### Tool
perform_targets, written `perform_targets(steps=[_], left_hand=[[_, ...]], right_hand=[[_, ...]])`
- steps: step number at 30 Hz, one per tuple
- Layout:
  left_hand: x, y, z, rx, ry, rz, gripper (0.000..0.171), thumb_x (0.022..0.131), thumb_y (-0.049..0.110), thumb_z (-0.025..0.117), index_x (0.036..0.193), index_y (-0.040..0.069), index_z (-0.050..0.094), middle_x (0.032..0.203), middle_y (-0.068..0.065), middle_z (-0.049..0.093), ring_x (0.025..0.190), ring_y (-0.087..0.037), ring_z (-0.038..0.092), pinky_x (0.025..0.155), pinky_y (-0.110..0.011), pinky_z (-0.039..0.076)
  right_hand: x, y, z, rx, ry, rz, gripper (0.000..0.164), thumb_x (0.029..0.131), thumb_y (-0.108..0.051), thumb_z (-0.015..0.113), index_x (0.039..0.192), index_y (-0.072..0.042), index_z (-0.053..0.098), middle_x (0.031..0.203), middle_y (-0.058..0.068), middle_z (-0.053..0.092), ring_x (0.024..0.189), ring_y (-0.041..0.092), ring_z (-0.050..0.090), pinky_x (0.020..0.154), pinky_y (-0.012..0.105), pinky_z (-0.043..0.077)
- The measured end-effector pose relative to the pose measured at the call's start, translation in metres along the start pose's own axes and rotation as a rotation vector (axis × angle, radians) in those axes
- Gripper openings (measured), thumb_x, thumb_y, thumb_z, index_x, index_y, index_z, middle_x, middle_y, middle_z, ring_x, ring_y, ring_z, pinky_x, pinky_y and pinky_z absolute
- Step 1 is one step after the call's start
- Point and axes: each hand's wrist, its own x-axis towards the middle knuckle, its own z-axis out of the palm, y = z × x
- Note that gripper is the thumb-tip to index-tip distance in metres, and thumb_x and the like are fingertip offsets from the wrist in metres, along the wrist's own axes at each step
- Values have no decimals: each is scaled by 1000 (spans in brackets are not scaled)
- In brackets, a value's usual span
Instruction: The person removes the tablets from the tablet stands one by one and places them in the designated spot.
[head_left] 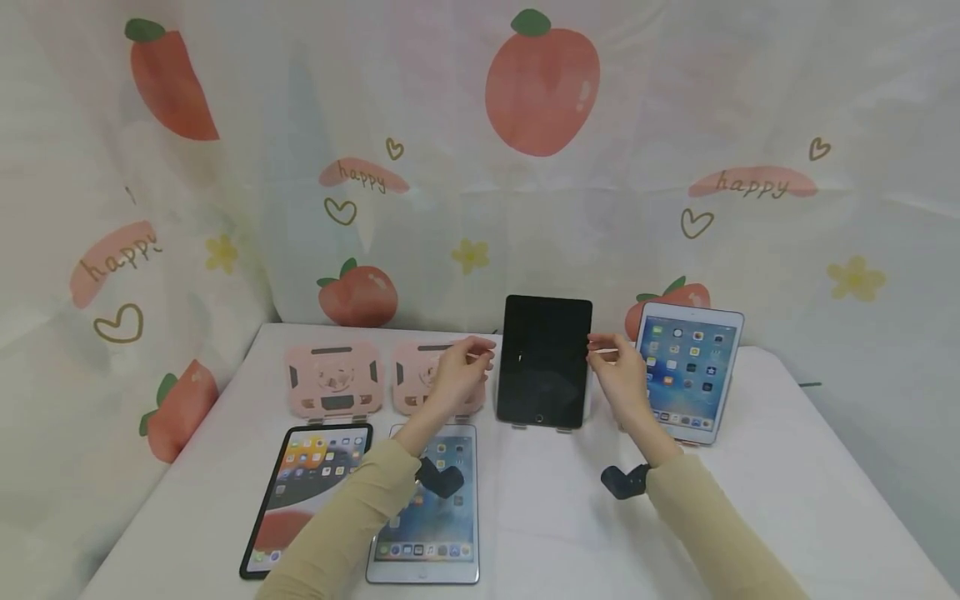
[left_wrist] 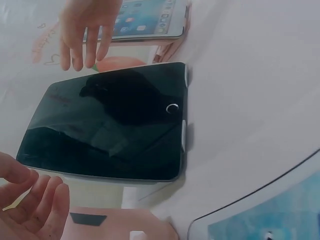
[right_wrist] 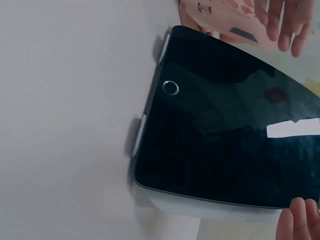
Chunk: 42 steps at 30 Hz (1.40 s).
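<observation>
A black tablet (head_left: 543,362) with a round home button stands upright, leaning back, its lower edge resting in two small light-coloured tabs (right_wrist: 139,136) of a stand mostly hidden behind it. My left hand (head_left: 459,377) is just off its left edge, fingers loosely bent and holding nothing. At the right edge is my right hand (head_left: 621,379), with its fingertips close beside the frame. In the left wrist view the right hand (left_wrist: 90,30) has its fingers extended, with a gap between them and the tablet. The screen is dark and reflective.
A white tablet (head_left: 686,375) stands lit on a stand at right. Two pink stands (head_left: 335,379) stand at back left, one partly behind my left hand. In front lie a black-framed tablet (head_left: 307,467) and a white tablet (head_left: 427,533), both partly under my left arm. A printed curtain (head_left: 435,100) hangs behind.
</observation>
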Motion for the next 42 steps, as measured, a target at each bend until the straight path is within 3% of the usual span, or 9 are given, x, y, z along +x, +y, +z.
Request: perform_targets(steps=[5, 12, 19, 26, 32, 36, 39, 42], left_hand=[[5, 4, 2, -33, 15, -3, 23, 96, 8, 54, 116, 4, 64, 106, -16, 67, 90, -29, 66, 71, -25, 57], [14, 6, 6, 4, 25, 29, 25, 96, 8, 53, 117, -1, 62, 107, -19, 67, 95, -36, 66, 71, -26, 57], [26, 12, 12, 49, 57, 78, 28, 96, 11, 53, 120, 2, 61, 107, -15, 67, 92, -30, 67, 72, -27, 56], [39, 18, 16, 108, 70, 112, 31, 95, 12, 52, 124, 6, 60, 110, -11, 66, 97, -25, 66, 79, -35, 54], [47, 19, 19, 127, 75, 112, 32, 94, 12, 54, 126, 7, 58, 110, -12, 65, 99, -25, 66, 81, -35, 55], [52, 18, 22, 147, 69, 104, 33, 96, 14, 53, 128, 8, 57, 112, -12, 65, 102, -25, 65, 83, -34, 55], [54, 18, 24, 140, 66, 100, 32, 97, 16, 51, 128, 8, 56, 114, -13, 65, 103, -25, 65, 83, -34, 55], [55, 17, 27, 125, 76, 93, 31, 98, 16, 51, 127, 7, 57, 114, -13, 65, 102, -26, 65, 83, -34, 55]], right_hand=[[7, -4, 0, -17, 27, -39, 28, 95, -6, 54, 122, -2, 58, 115, 19, 62, 97, 28, 58, 68, 6, 40], [16, -11, 2, -41, 58, -67, 27, 93, -5, 54, 120, -1, 58, 111, 19, 63, 96, 29, 61, 67, 8, 39], [26, -11, 3, -54, 69, -65, 30, 93, -4, 54, 122, 0, 57, 111, 21, 63, 99, 33, 62, 72, 16, 41], [35, -8, 4, -20, 153, -59, 30, 91, -3, 55, 121, 0, 57, 110, 21, 63, 99, 32, 62, 75, 17, 40], [40, -5, 5, -15, 98, -38, 34, 93, -5, 54, 127, -1, 55, 115, 21, 62, 102, 32, 61, 72, 12, 41], [43, -3, 6, 13, 47, -25, 36, 95, -6, 52, 131, -1, 52, 117, 21, 60, 92, 19, 61, 65, 4, 44], [45, -2, 7, 39, 39, -19, 35, 96, -6, 51, 131, -2, 52, 115, 21, 59, 81, 2, 54, 66, 9, 51], [46, 0, 8, 63, 38, -10, 34, 97, -7, 51, 131, -2, 52, 114, 21, 59, 74, -6, 50, 68, 14, 54]])
